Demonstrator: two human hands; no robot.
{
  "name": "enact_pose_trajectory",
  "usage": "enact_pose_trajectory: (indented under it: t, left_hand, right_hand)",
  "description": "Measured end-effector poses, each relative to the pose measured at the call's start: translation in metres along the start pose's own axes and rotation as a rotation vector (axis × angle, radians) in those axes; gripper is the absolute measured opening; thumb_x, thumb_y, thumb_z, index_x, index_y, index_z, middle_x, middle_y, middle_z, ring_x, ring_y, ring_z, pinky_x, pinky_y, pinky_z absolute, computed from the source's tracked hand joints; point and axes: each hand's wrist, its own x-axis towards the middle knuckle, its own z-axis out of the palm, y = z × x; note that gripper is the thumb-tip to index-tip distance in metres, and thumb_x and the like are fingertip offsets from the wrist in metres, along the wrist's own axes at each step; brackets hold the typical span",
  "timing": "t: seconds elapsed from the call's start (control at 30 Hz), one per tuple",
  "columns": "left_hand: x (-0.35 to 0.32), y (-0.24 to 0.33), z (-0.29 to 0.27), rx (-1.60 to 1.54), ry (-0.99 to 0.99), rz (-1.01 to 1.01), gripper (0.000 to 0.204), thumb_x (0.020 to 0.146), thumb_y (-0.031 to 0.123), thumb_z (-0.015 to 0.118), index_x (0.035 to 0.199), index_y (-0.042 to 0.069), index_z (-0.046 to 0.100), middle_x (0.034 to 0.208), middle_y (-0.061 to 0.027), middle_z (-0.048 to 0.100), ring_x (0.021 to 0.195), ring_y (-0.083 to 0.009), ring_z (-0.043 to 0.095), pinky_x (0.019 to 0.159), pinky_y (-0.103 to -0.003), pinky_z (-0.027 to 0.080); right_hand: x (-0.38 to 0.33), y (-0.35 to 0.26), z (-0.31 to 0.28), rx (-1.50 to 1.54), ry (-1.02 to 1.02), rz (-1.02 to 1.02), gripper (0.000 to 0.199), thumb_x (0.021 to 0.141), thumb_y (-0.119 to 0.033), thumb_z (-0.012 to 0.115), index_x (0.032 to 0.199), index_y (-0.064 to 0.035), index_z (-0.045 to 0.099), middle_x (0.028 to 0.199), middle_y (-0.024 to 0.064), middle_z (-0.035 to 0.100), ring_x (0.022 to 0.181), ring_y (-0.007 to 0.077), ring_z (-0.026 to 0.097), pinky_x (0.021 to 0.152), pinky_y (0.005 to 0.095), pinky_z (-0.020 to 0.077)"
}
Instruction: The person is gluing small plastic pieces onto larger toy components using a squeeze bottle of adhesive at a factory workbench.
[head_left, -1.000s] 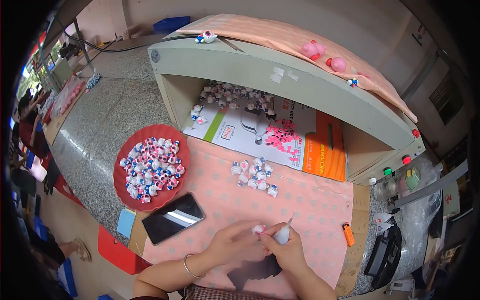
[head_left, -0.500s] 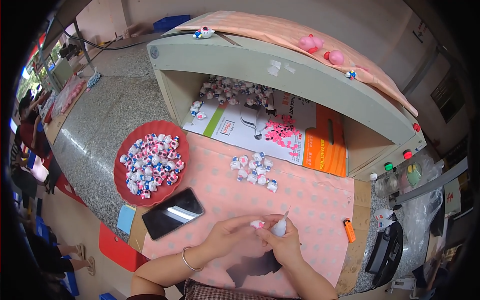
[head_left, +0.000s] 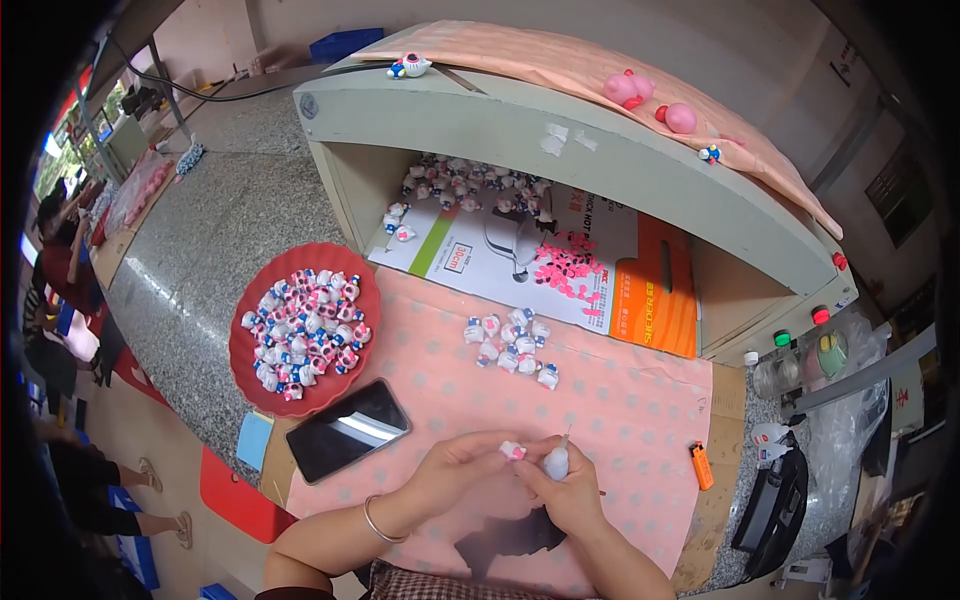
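Over the pink dotted cloth (head_left: 420, 340), my left hand (head_left: 462, 468) pinches a small white figurine with a pink part (head_left: 513, 451). My right hand (head_left: 572, 500) is closed round a small white squeeze bottle (head_left: 556, 463), its thin needle tip pointing up. The fingers of both hands come close together at the figurine, and the right fingertips seem to touch it. Beyond the hands, a loose group of similar white figurines (head_left: 514, 345) lies on the cloth. A red scalloped dish (head_left: 243, 350) full of white, blue and pink figurines stands to the left.
Beside the dish lies a black phone (head_left: 348, 430). An orange lighter (head_left: 702, 466) sits at the cloth's right edge, with a black bag (head_left: 772, 505) beyond. The grey-green cabinet (head_left: 460, 115) holds more figurines (head_left: 470, 185) and small pink pieces (head_left: 567, 268). People are at the far left.
The squeeze bottle has shifted slightly, its needle tip lower and a little further left. Both hands keep their grip. The whole view has moved a little.
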Motion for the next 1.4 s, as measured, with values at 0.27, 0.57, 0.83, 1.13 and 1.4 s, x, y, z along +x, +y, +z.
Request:
enact_pose_trajectory:
  t: [0.27,0.57,0.83,1.13,1.4]
  left_hand:
    - [-0.011,0.002,-0.01,0.003,-0.012,0.019,0.028,0.085,0.006,0.049,0.112,0.0,0.05,0.105,-0.0086,0.056,0.099,-0.0159,0.052,0.089,-0.031,0.042]
    - [-0.043,0.017,-0.018,0.039,-0.003,0.02,0.031,0.087,0.009,0.048,0.116,0.0,0.048,0.113,-0.0072,0.051,0.102,-0.0142,0.05,0.086,-0.027,0.043]
    - [-0.041,0.061,-0.042,-0.628,0.344,0.497,0.036,0.09,0.021,0.042,0.122,0.005,0.038,0.115,-0.0108,0.049,0.101,-0.0162,0.049,0.088,-0.028,0.04]
    - [-0.026,0.071,-0.022,0.449,0.175,0.309,0.03,0.082,0.004,0.05,0.112,0.002,0.048,0.115,-0.0109,0.049,0.104,-0.0192,0.049,0.087,-0.03,0.039]
    - [0.049,0.075,-0.031,1.33,0.331,0.52,0.028,0.072,0.007,0.057,0.1,0.004,0.053,0.104,-0.0149,0.052,0.098,-0.0305,0.048,0.083,-0.037,0.04]
  right_hand:
    - [0.0,0.007,0.012,-0.049,-0.044,-0.085,0.015,0.074,-0.003,0.064,0.085,-0.0036,0.054,0.067,0.0015,0.055,0.051,0.005,0.049,0.04,0.018,0.0387]
    - [-0.025,0.005,0.042,-0.072,0.025,-0.14,0.016,0.073,-0.008,0.064,0.086,-0.0046,0.056,0.077,-0.0003,0.055,0.07,0.005,0.049,0.061,0.021,0.0418]
    - [-0.027,-0.002,0.038,-0.04,0.072,-0.205,0.028,0.077,0.0,0.054,0.104,-0.002,0.043,0.084,0.0049,0.052,0.075,0.0109,0.053,0.062,0.0236,0.046]
    - [-0.042,-0.015,0.014,-0.028,0.025,-0.236,0.038,0.082,0.003,0.044,0.119,0.0016,0.034,0.103,0.0107,0.048,0.095,0.0168,0.051,0.074,0.0298,0.0492]
    - [-0.044,-0.013,-0.01,-0.123,0.051,-0.297,0.037,0.084,-0.001,0.044,0.119,0.0026,0.035,0.102,0.0107,0.049,0.092,0.0161,0.052,0.072,0.0294,0.0491]
